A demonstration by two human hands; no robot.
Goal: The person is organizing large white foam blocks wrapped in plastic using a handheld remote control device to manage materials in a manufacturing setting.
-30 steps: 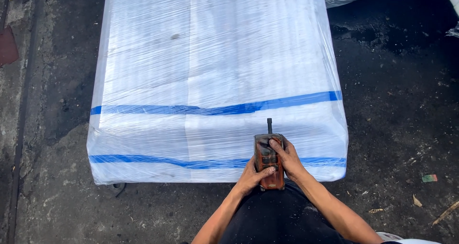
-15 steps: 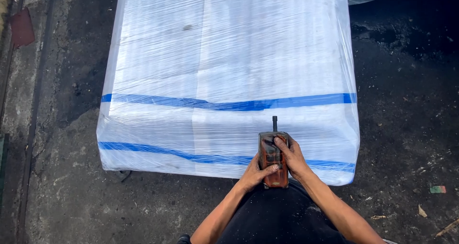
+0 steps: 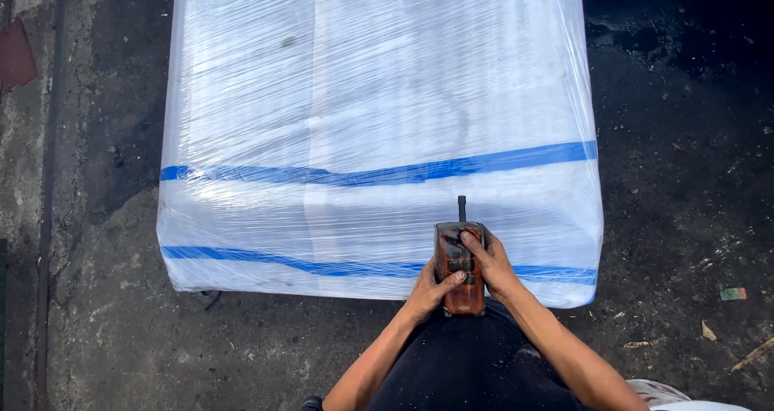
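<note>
Remote: an orange handheld control box [image 3: 460, 267] with a short black aerial is sitting upright between both hands, close to the person's body and just over the near edge of the bundle.
Left hand: the left hand [image 3: 426, 292] is clasping the lower left side of the remote, with the thumb lying across its face.
Right hand: the right hand [image 3: 493, 266] is wrapping the right side of the remote, with a finger pressing on the buttons near the top.
Bundle: a big white block [image 3: 371, 121] wrapped in clear film, with two blue bands [image 3: 379, 173] running across it, is lying straight ahead over the dark, dirty floor [image 3: 677, 185]; whether it is resting or hanging cannot be told.
Step in hand: the person appears to be working the remote's buttons while watching the bundle, probably steering a hoist that is out of view.
Next move: it is calling for small, steady presses and eyes kept on the bundle's near edge, which is lying very close to the person's legs.
Litter: small scraps [image 3: 732, 294] are lying at the right.
</note>
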